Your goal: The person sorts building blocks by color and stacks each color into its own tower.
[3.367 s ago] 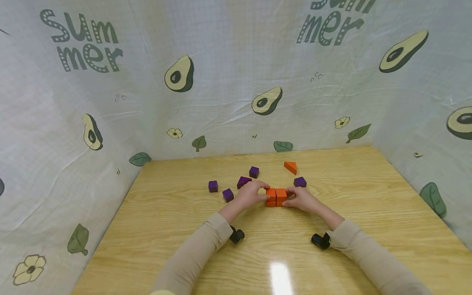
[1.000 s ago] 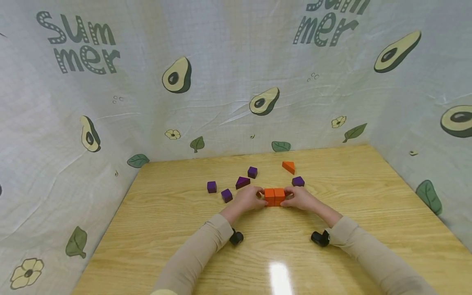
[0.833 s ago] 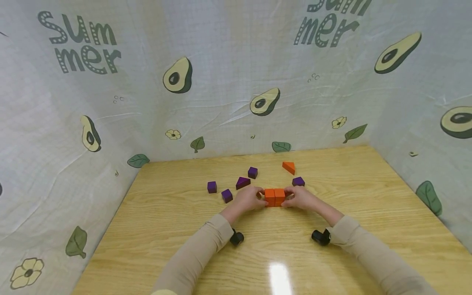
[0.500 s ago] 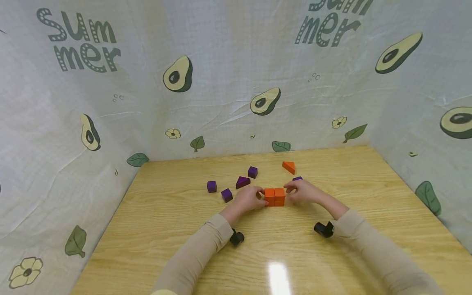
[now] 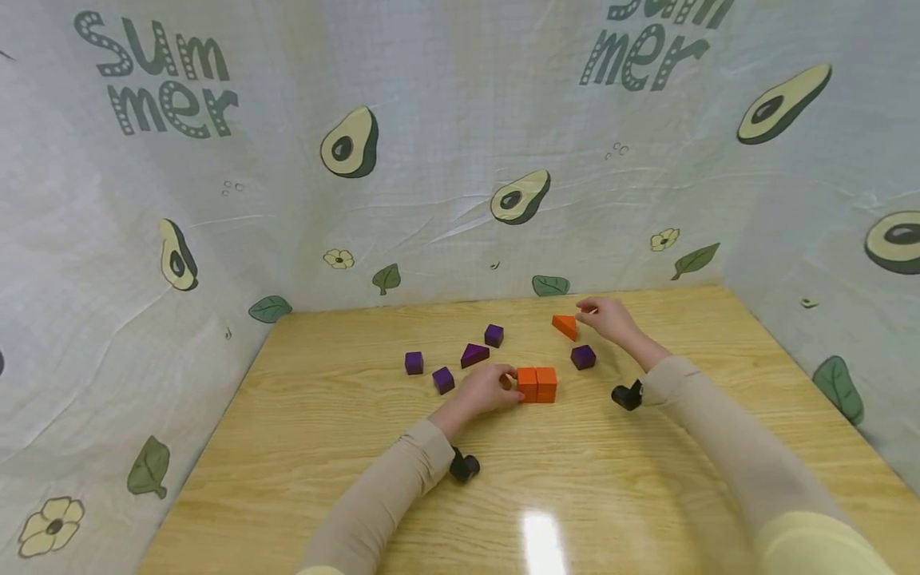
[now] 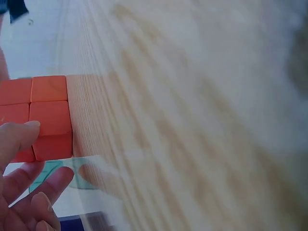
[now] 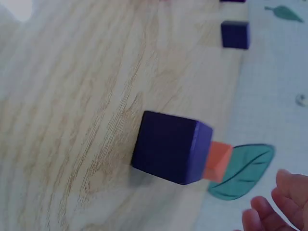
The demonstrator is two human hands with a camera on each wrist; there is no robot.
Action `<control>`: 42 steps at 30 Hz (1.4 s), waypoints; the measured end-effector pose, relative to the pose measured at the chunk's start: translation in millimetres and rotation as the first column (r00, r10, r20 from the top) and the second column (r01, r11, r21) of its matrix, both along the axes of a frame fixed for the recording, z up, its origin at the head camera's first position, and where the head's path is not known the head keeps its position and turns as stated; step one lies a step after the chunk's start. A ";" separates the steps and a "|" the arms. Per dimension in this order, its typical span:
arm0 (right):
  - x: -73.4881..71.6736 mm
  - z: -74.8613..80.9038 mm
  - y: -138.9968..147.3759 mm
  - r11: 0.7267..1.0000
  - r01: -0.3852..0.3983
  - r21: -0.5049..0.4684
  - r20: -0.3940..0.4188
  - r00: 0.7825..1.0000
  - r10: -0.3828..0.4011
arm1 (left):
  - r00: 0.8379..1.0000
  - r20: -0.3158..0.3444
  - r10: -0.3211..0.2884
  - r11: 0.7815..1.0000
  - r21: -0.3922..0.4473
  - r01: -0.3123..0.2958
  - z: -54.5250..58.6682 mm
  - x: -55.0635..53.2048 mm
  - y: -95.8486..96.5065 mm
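Note:
Several orange cubes [image 5: 537,385] stand pressed together as a small block, two wide and two high, in the middle of the wooden table. My left hand [image 5: 485,390] holds the block's left side. The left wrist view shows its thumb [image 6: 18,136] on the front of the cubes, with fingers behind. Beyond, my right hand [image 5: 609,321] hovers just right of an orange triangular block [image 5: 565,326], fingers loosely bent and holding nothing. A purple cube [image 5: 583,357] sits below that hand; in the right wrist view this cube [image 7: 166,147] partly hides the orange triangular block [image 7: 217,161].
Left of the orange cubes lie a purple triangular block [image 5: 474,356] and three purple cubes, one of them [image 5: 443,380] close to the left wrist. A patterned cloth [image 5: 431,224] hangs along the table's back and sides.
The two orange columns closed up, side by side. My right hand then let go of them and moved away, up and right, to the orange triangular block. The left hand stayed at the cubes.

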State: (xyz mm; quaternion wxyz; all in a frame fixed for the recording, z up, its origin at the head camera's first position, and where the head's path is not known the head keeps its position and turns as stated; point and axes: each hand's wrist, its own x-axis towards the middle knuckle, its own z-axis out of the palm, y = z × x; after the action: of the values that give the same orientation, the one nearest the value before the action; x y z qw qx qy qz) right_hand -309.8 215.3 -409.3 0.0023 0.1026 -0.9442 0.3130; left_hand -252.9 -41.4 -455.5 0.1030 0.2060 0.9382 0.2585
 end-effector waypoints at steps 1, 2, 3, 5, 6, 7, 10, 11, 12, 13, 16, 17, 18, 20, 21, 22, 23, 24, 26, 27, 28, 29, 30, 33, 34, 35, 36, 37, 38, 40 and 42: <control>-5.4 -1.8 0.4 1.000 0.013 -0.006 0.007 1.000 -0.013 | 1.000 -0.001 0.001 1.000 -0.001 -0.001 0.4 0.0 -0.1; -10.1 -3.8 0.8 1.000 0.025 -0.011 0.020 1.000 -0.024 | 1.000 -0.003 0.001 1.000 -0.003 -0.001 0.8 0.0 -0.1; -14.3 -6.3 0.8 0.999 0.033 -0.012 0.033 0.999 -0.033 | 1.000 0.000 0.002 1.000 0.000 -0.002 1.3 0.2 -0.2; -20.8 -11.1 0.0 0.998 0.053 -0.027 0.078 0.996 -0.051 | 1.000 -0.003 -0.001 1.000 0.001 0.001 1.7 0.4 -0.2; -23.7 -14.3 -0.3 0.997 0.063 -0.040 0.112 0.992 -0.058 | 1.000 -0.006 -0.003 1.000 0.002 0.004 1.8 0.7 -0.2; -26.3 -17.6 -0.2 0.996 0.072 -0.056 0.147 0.987 -0.063 | 1.000 -0.008 -0.005 1.000 0.002 0.005 1.6 0.9 -0.1; -30.7 -25.6 -1.0 0.987 0.107 -0.121 0.256 0.964 -0.073 | 1.000 -0.019 -0.008 1.000 -0.005 0.008 0.4 1.0 -0.2; -31.4 -27.9 -1.4 0.982 0.120 -0.148 0.285 0.956 -0.074 | 1.000 -0.023 -0.006 1.000 -0.008 0.006 0.1 0.9 -0.3; -32.2 -30.0 -1.6 0.978 0.125 -0.165 0.297 0.952 -0.072 | 1.000 -0.023 -0.003 1.000 -0.009 0.003 -0.1 0.8 -0.3; -31.9 -31.6 -1.5 0.974 0.132 -0.182 0.304 0.950 -0.072 | 1.000 -0.024 -0.002 1.000 -0.012 0.002 -0.6 0.9 0.0; -30.7 -35.3 -2.4 0.966 0.123 -0.227 0.305 0.951 -0.049 | 1.000 -0.018 0.008 1.000 -0.011 -0.008 -0.6 1.4 0.8; -30.6 -36.3 -2.7 0.969 0.115 -0.220 0.293 0.955 -0.047 | 1.000 -0.017 0.012 1.000 -0.011 -0.013 -0.4 1.5 0.9; -30.6 -37.1 -3.0 0.972 0.104 -0.212 0.281 0.959 -0.041 | 1.000 -0.016 0.016 1.000 -0.011 -0.016 -0.3 1.5 0.9; -30.1 -38.4 -4.0 0.974 0.086 -0.209 0.270 0.962 -0.027 | 1.000 -0.012 0.022 1.000 -0.013 -0.023 -0.2 1.6 0.9; -30.0 -39.2 -4.6 0.974 0.085 -0.210 0.267 0.963 -0.026 | 1.000 -0.012 0.024 1.000 -0.016 -0.024 -0.1 1.6 0.8; -30.0 -39.8 -5.1 0.976 0.084 -0.201 0.260 0.965 -0.030 | 1.000 -0.012 0.025 1.000 -0.017 -0.025 -0.3 1.5 0.8; -29.8 -40.4 -5.8 0.975 0.087 -0.202 0.254 0.967 -0.033 | 1.000 -0.011 0.025 1.000 -0.018 -0.025 -0.5 1.3 0.8; -29.6 -40.8 -6.5 0.973 0.089 -0.214 0.254 0.967 -0.032 | 1.000 -0.009 0.026 1.000 -0.018 -0.026 -0.7 1.2 0.8; -29.7 -42.1 -8.3 0.965 0.101 -0.242 0.260 0.965 -0.035 | 1.000 -0.005 0.027 0.999 -0.019 -0.027 -0.9 1.0 0.8; -29.5 -42.4 -9.2 0.961 0.108 -0.254 0.262 0.964 -0.039 | 1.000 -0.003 0.028 0.999 -0.020 -0.028 -0.8 1.0 0.9; -29.2 -42.7 -9.9 0.957 0.114 -0.267 0.266 0.963 -0.041 | 1.000 -0.002 0.028 0.999 -0.021 -0.028 -0.6 1.1 1.2; -29.0 -43.1 -10.4 0.953 0.124 -0.277 0.267 0.962 -0.047 | 1.000 0.000 0.029 0.999 -0.021 -0.029 -0.4 1.2 1.5; -29.0 -43.3 -10.7 0.948 0.134 -0.288 0.270 0.961 -0.054 | 1.000 0.002 0.028 0.999 -0.021 -0.028 -0.1 1.4 1.8; -28.5 -40.7 -12.4 0.939 0.165 -0.303 0.281 0.957 -0.077 | 1.000 -0.001 0.025 0.999 -0.020 -0.025 0.7 1.8 2.6; -28.4 -38.8 -13.2 0.940 0.167 -0.298 0.277 0.957 -0.082 | 1.000 -0.001 0.025 0.999 -0.020 -0.025 1.1 1.8 2.9; -28.8 -36.8 -13.9 0.942 0.167 -0.291 0.273 0.958 -0.086 | 1.000 0.000 0.026 0.999 -0.021 -0.026 1.4 2.0 3.1; -28.8 -34.2 -14.9 0.945 0.166 -0.283 0.270 0.959 -0.088 | 1.000 0.002 0.029 0.999 -0.021 -0.029 1.7 2.1 3.0; -28.6 -31.2 -16.0 0.946 0.164 -0.280 0.273 0.958 -0.086 | 0.999 0.004 0.033 0.999 -0.023 -0.033 1.8 2.0 3.0; -28.5 -28.6 -17.0 0.947 0.157 -0.280 0.274 0.959 -0.078 | 0.999 0.007 0.036 0.999 -0.022 -0.036 2.1 2.0 2.9; -26.8 -23.7 -18.6 0.949 0.136 -0.284 0.268 0.962 -0.057 | 0.999 0.015 0.044 0.999 -0.020 -0.044 2.2 2.1 2.9; -22.7 -19.1 -20.2 0.946 0.116 -0.302 0.264 0.964 -0.033 | 0.999 0.019 0.049 0.999 -0.013 -0.049 1.7 2.2 2.9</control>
State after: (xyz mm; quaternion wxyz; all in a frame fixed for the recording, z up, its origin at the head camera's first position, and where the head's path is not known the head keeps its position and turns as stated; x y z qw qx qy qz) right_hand -332.5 195.2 -428.4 -0.0912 0.0237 -0.8778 0.4697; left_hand -250.7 -38.5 -453.8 0.1071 0.1798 0.9435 0.2569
